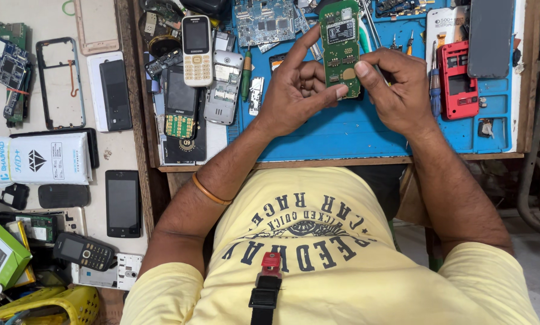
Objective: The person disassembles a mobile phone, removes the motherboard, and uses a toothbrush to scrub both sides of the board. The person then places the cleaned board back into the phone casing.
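Blue matting covers the bench under both hands, with phone parts scattered all round. Nearest, the left hand pinches the green circuit board at its lower edge between thumb and forefinger, the other fingers curled; the right hand grips its right edge the same way. Held above the mat, the board's long axis runs away from the person, top end farthest. Such an edge-only grip could slip, dropping it onto the red phone shell or screwdrivers beyond.

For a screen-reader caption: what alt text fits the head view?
Two hands, left hand and right hand, hold a green circuit board above a blue mat, with a white keypad phone and a red phone frame lying to the sides.
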